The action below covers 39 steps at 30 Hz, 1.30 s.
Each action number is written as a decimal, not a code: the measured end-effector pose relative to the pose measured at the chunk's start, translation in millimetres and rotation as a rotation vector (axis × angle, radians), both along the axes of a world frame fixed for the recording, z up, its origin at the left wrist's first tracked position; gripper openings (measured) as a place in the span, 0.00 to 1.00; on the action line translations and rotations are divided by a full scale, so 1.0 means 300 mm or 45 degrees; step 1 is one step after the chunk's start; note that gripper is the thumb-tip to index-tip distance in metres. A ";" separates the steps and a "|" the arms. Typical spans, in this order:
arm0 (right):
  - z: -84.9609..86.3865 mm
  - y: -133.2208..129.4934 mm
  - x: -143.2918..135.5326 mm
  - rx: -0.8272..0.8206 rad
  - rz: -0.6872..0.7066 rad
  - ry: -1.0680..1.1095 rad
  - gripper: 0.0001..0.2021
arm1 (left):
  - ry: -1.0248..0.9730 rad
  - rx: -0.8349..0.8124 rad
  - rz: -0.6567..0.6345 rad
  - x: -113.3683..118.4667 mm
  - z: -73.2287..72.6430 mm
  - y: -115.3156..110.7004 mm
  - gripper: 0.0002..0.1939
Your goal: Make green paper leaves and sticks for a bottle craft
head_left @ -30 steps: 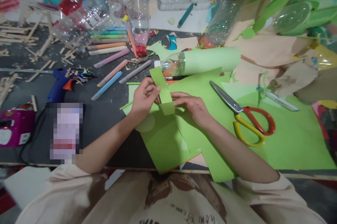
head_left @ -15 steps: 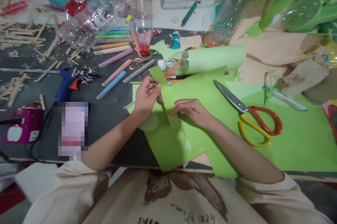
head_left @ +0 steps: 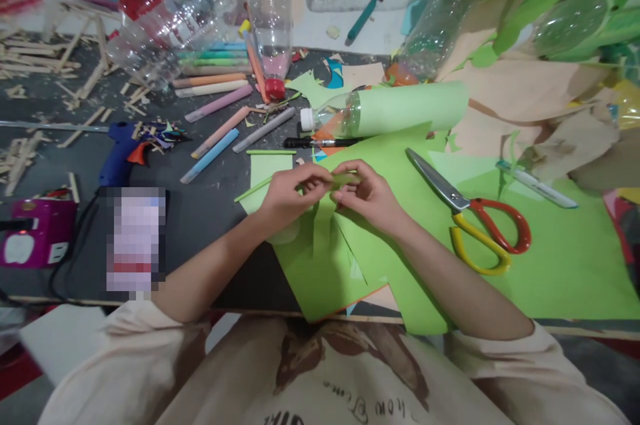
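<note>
My left hand [head_left: 299, 190] and my right hand [head_left: 369, 197] meet over the green paper sheets, both pinching a green paper strip [head_left: 323, 228]. One end of the strip is bent between the fingertips, and the rest hangs down below them. Underneath lies a large green sheet [head_left: 420, 265]. To the right of my right hand, scissors [head_left: 465, 205] with one red and one yellow handle rest on that sheet. Beyond my hands lies a bottle [head_left: 390, 108] wrapped in pale green paper, with a black pen [head_left: 320, 142] in front of it.
Felt-tip pens [head_left: 215, 102] lie at the centre left. A blue glue gun [head_left: 117, 152], a purple box [head_left: 43, 232] and a blurred-out phone [head_left: 135, 238] are at the left. Clear plastic bottles [head_left: 270, 18] stand at the back. A white cutter [head_left: 537, 184] lies at the right.
The strip was stretched flat and slanting between my hands; now its upper end is bent over. My left hand has moved down and right, my right hand slightly up, so they almost touch.
</note>
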State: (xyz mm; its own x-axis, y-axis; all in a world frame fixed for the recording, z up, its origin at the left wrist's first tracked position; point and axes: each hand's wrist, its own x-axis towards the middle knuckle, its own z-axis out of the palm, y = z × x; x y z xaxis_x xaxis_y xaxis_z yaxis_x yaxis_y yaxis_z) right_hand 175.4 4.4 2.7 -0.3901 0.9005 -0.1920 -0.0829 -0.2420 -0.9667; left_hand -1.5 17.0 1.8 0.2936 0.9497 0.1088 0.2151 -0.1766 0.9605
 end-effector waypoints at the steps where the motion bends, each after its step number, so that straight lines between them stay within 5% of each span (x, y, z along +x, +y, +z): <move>1: 0.001 0.000 0.000 0.033 -0.004 -0.043 0.21 | 0.057 0.037 -0.039 0.000 0.000 -0.003 0.05; 9: -0.006 0.002 0.006 0.196 -0.102 -0.131 0.13 | 0.130 0.172 -0.123 -0.016 0.005 -0.001 0.08; 17: 0.005 0.004 0.008 0.281 -0.141 -0.141 0.01 | 0.038 0.082 -0.075 -0.012 0.009 0.000 0.09; 28: 0.004 0.006 0.007 0.253 -0.206 -0.131 0.02 | -0.010 0.107 -0.025 -0.011 0.002 0.003 0.10; 39: 0.000 0.001 0.009 0.233 -0.247 -0.115 0.05 | -0.033 -0.095 0.020 -0.008 0.009 0.006 0.08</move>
State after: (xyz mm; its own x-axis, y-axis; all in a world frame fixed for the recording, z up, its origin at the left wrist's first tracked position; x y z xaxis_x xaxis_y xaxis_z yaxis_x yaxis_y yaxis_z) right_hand 178.2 4.5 2.5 -0.1955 0.9797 -0.0453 -0.0222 -0.0506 -0.9985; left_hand -3.9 19.0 4.5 0.2769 0.9598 0.0453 0.1919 -0.1014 0.9761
